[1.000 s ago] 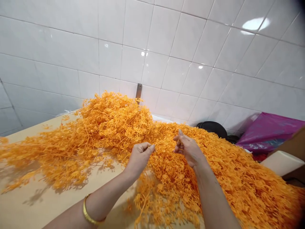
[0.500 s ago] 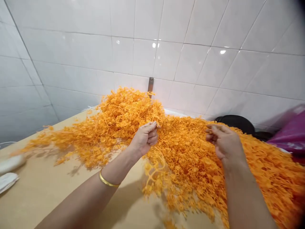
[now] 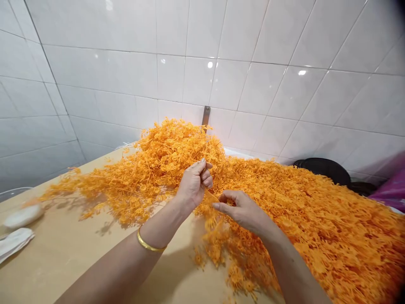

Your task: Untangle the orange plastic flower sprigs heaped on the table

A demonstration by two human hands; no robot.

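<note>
My left hand [image 3: 193, 181] is closed in a pinch over the heap, wearing a gold bangle [image 3: 148, 244] at the wrist. From its grip an orange sprig [image 3: 212, 228] of artificial foliage hangs over the near edge of the pile. My right hand [image 3: 238, 209] is just to the right and lower, its thumb and forefinger bent around the sprig's thin stem. Some of its fingers are hidden. Behind the left hand rises a taller mound of orange sprigs [image 3: 177, 143]. A broad pile of loose orange pieces [image 3: 316, 223] spreads right.
The tan table [image 3: 79, 253] meets a white tiled wall [image 3: 126, 71]. A metal strip [image 3: 206, 117] stands against the wall behind the mound. White objects [image 3: 23, 216] lie at the left. Black round items [image 3: 322, 169] and a purple bag [image 3: 390, 188] are at the back right.
My right hand has moved left and down from above the pile to the stem below my left hand. The left hand keeps its pinch, and the view has shifted slightly.
</note>
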